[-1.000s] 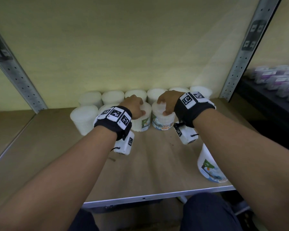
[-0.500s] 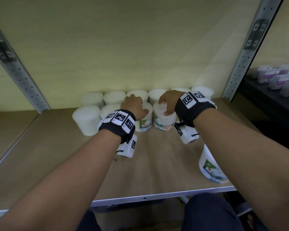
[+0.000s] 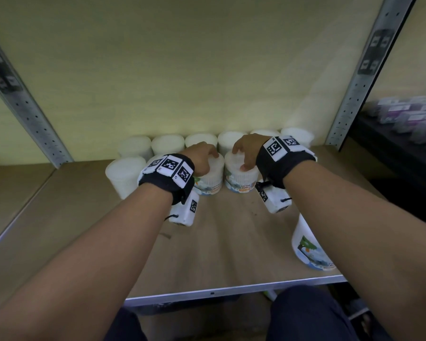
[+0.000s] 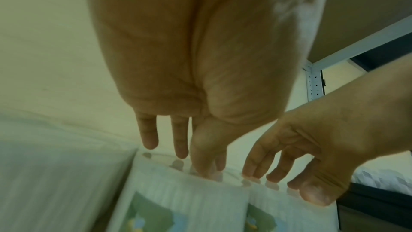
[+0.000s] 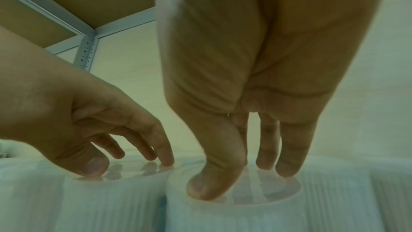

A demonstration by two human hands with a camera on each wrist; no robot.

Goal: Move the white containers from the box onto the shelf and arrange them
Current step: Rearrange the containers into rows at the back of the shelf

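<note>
Left hand [image 3: 202,157] fingertips pressing lid of left tub [image 3: 208,180], frame centre; right hand [image 3: 247,150] likewise on right tub [image 3: 240,179]; fingers relaxed, nothing gripped.

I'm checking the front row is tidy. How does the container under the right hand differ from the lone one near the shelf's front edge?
The container under the right hand stands in the second row beside its neighbours; the lone container sits apart by the shelf front edge. The right hand rests its fingertips on the first one's lid; nothing touches the lone one, which an arm partly hides. Both are white tubs with a tree picture label.
</note>
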